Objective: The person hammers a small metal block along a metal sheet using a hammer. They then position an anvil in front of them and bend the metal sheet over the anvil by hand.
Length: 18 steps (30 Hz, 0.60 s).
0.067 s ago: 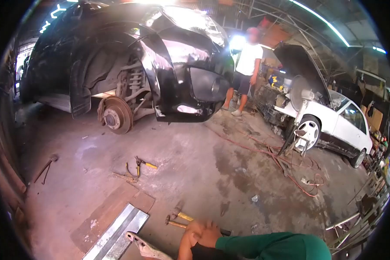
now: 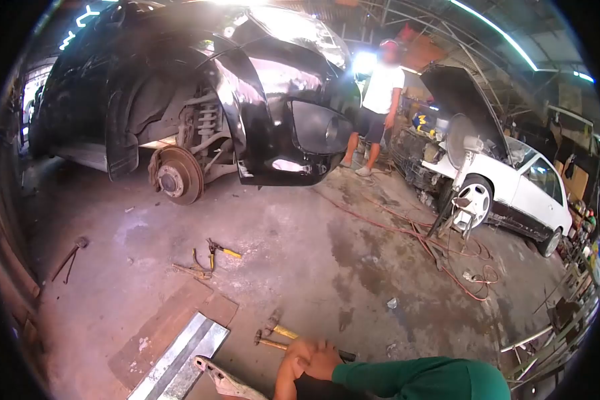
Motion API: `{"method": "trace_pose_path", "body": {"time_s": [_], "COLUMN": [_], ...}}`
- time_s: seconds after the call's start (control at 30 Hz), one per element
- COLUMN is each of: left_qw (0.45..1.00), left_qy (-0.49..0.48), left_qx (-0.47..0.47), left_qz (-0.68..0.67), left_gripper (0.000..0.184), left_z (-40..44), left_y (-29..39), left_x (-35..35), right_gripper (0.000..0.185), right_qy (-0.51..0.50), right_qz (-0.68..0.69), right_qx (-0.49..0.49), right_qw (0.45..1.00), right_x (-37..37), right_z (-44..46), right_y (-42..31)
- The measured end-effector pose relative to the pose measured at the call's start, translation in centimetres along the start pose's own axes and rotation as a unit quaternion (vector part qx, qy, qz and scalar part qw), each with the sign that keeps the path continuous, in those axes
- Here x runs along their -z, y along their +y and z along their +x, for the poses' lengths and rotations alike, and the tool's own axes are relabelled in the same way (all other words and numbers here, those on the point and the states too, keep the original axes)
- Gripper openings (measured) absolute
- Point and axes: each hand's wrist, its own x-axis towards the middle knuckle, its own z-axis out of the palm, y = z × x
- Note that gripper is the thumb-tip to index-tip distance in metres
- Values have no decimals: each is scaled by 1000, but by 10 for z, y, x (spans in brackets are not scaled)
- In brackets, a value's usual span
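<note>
My right hand (image 2: 321, 361), in a green sleeve, rests on what looks like my bare bent knee (image 2: 291, 369) at the bottom of the view. Its fingers lie loosely over the knee and no tool shows in them. My left hand is out of view. Just beyond the knee, two hammers lie on the floor: a yellow-handled hammer (image 2: 285, 331) and a smaller hammer (image 2: 271, 343), both partly hidden by my knee and hand. Left of the knee are a metal arm-like part with a hole (image 2: 221, 381) and a long silvery metal strip (image 2: 192, 347).
Yellow-handled pliers (image 2: 215, 251) lie ahead on the concrete floor. A flat brown board (image 2: 150, 333) lies under the strip. A black car (image 2: 260, 120) with an exposed brake disc (image 2: 180, 179) stands ahead. Red hose (image 2: 413, 233), a white car (image 2: 520, 193) and a standing person (image 2: 380, 100) are right.
</note>
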Motion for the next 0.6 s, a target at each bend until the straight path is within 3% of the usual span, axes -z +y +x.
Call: {"method": "trace_pose_path", "body": {"time_s": [0.03,0.5,0.6], "left_qw": [1000,996,997], "left_qy": [4,65,69], "left_qx": [3,-16,-2], "left_qz": [4,-55,-47], "left_gripper": [58,52,50], "left_z": [-13,-38,-43], "left_y": [7,107,95], "left_x": [30,25,30], "right_gripper": [91,88,88], "right_qy": [17,37,11], "right_qz": [48,46,56], "right_qx": [14,7,4], "right_qw": [999,998,998], "right_x": [-17,-4,-1], "right_z": [35,19,17], "right_y": [-60,-34,-34]}}
